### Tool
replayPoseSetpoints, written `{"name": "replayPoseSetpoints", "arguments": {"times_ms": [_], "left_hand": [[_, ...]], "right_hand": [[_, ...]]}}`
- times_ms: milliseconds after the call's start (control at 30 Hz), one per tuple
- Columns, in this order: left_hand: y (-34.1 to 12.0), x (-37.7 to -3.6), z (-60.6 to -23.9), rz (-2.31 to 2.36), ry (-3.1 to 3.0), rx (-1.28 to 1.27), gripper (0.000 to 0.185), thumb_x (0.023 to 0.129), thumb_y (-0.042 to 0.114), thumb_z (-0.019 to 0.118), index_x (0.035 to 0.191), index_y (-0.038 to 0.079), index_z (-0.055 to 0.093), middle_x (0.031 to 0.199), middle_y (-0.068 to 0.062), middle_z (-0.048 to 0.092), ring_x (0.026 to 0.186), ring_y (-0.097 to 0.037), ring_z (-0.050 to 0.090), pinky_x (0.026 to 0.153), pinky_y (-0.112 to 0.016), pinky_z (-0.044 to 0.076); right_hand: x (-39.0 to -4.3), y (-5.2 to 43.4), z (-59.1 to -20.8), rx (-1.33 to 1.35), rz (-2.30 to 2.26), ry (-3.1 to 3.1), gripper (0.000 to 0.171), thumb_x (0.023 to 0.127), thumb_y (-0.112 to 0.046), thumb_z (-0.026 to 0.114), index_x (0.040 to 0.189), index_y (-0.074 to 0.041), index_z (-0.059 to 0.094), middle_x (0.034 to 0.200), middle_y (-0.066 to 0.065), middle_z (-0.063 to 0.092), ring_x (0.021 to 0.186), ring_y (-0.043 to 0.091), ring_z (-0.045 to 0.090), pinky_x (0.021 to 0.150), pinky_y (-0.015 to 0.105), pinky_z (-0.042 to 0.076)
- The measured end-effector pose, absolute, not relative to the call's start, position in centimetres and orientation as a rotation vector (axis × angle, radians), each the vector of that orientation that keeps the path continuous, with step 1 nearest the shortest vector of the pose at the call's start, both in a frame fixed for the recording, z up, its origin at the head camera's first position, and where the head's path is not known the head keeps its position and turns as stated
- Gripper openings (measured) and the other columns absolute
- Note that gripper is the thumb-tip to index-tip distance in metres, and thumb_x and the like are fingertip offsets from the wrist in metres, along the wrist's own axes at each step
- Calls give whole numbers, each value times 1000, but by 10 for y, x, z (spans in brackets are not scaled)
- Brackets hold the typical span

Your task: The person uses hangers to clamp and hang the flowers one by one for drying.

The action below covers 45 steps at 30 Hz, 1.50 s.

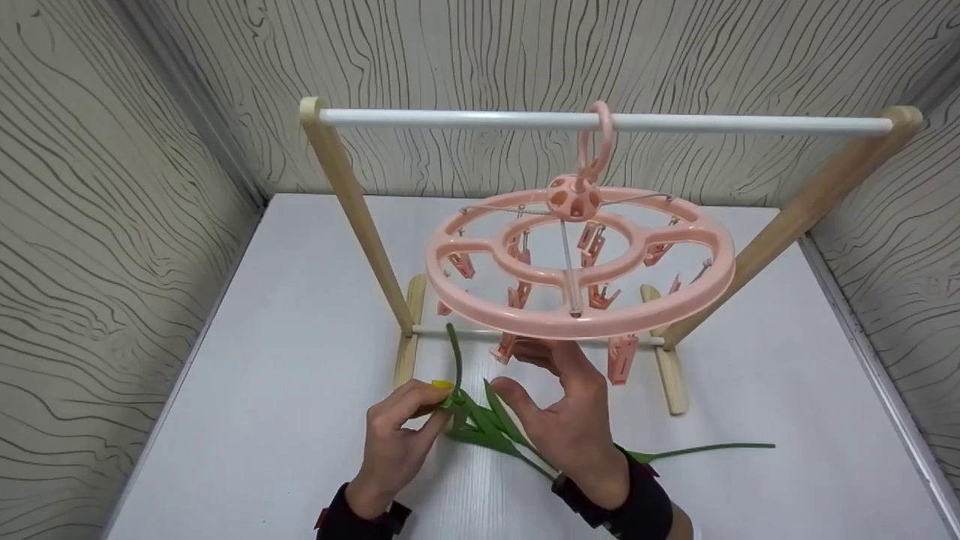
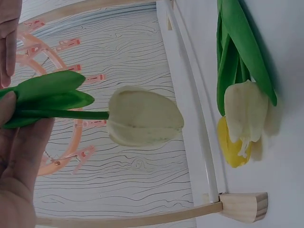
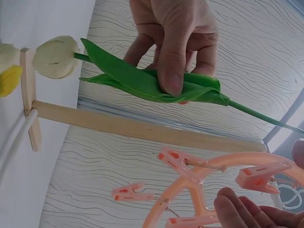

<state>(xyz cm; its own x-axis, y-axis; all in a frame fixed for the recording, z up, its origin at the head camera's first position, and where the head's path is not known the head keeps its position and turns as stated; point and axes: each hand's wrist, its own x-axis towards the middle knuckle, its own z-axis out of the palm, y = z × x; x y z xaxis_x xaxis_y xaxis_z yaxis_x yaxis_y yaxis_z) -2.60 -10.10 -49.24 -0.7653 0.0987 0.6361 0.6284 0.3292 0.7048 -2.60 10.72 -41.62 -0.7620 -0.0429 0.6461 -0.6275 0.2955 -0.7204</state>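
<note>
Left grip [image 1: 397, 435] pinches a pale tulip [image 2: 145, 118] by stem and leaves, held above the surface's [image 1: 300, 315] near middle. Right grip [image 1: 570, 409], fingers loosely curled, touches a clip [image 1: 504, 348] under the pink peg ring [image 1: 581, 259] hung on the wooden rack [image 1: 600, 120]. Two more tulips [image 2: 244, 118] lie beside the rack's foot.

Wood-grain walls [image 1: 112, 225] enclose a white table [image 1: 300, 315].
</note>
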Motion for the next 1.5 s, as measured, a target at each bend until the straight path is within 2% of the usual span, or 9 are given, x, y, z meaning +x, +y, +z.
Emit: {"name": "replayPoseSetpoints", "arguments": {"times_ms": [200, 300, 367, 467, 567, 700, 1000, 1200, 1500], "left_hand": [[-101, -30, -496, -1468, -2078, -605, 37, 73, -23, 81, 95, 7, 77, 87, -4, 77, 84, -4, 74, 73, -16, 64], [-100, -32, -496, -1470, -2056, -585, 37, 73, -24, 80, 96, 5, 78, 86, -5, 77, 84, -4, 74, 72, -17, 64], [-99, -34, -496, -1471, -2047, -576, 37, 73, -24, 80, 97, 5, 78, 85, -6, 76, 83, -4, 74, 72, -18, 65], [-97, -35, -495, -1467, -2036, -589, 37, 73, -23, 80, 97, 5, 78, 85, -6, 76, 82, -5, 75, 72, -17, 65], [-94, -36, -493, -1458, -2023, -623, 36, 73, -23, 81, 97, 5, 78, 85, -6, 75, 80, -8, 76, 73, -17, 64], [-89, -36, -492, -1478, -1996, -671, 35, 74, -22, 81, 96, 5, 77, 86, -7, 76, 80, -12, 77, 73, -17, 65], [-82, -38, -487, -1520, -1965, -717, 30, 77, -20, 80, 96, 4, 77, 85, -10, 76, 77, -15, 76, 72, -18, 65], [-77, -42, -484, -1505, -1955, -754, 29, 77, -20, 80, 96, 2, 77, 84, -10, 75, 74, -16, 75, 70, -17, 64], [-71, -45, -481, -1497, -1940, -779, 31, 76, -21, 80, 98, 2, 78, 84, -9, 75, 73, -17, 75, 69, -16, 64]], "right_hand": [[-38, 102, -408, 582, 1485, -1989, 65, 90, -36, 84, 135, 6, 62, 100, 6, 73, 94, 15, 72, 86, 20, 61], [-41, 100, -405, 578, 1512, -1976, 62, 87, -39, 86, 129, 3, 66, 92, 4, 73, 89, 14, 70, 81, 20, 60], [-42, 98, -403, 576, 1519, -1968, 59, 85, -33, 89, 126, 2, 68, 90, 4, 74, 87, 15, 70, 79, 21, 60], [-41, 97, -402, 573, 1526, -1957, 50, 82, -17, 92, 123, 1, 70, 90, 6, 74, 86, 15, 71, 79, 21, 61], [-38, 98, -402, 579, 1544, -1937, 46, 80, 0, 88, 122, 2, 70, 92, 8, 72, 88, 15, 73, 80, 21, 62], [-34, 100, -403, 595, 1588, -1916, 42, 81, 10, 82, 120, 4, 69, 96, 11, 71, 92, 12, 73, 83, 22, 63], [-34, 101, -406, 603, 1649, -1853, 33, 88, 9, 77, 119, 4, 69, 100, 14, 70, 97, 10, 74, 87, 22, 64], [-36, 101, -407, 665, 1660, -1806, 19, 95, 4, 71, 114, 6, 69, 94, 13, 70, 90, 11, 73, 82, 21, 63], [-37, 101, -412, 661, 1681, -1809, 21, 96, 9, 67, 117, 8, 67, 85, 14, 70, 82, 10, 73, 81, 21, 63]]}}
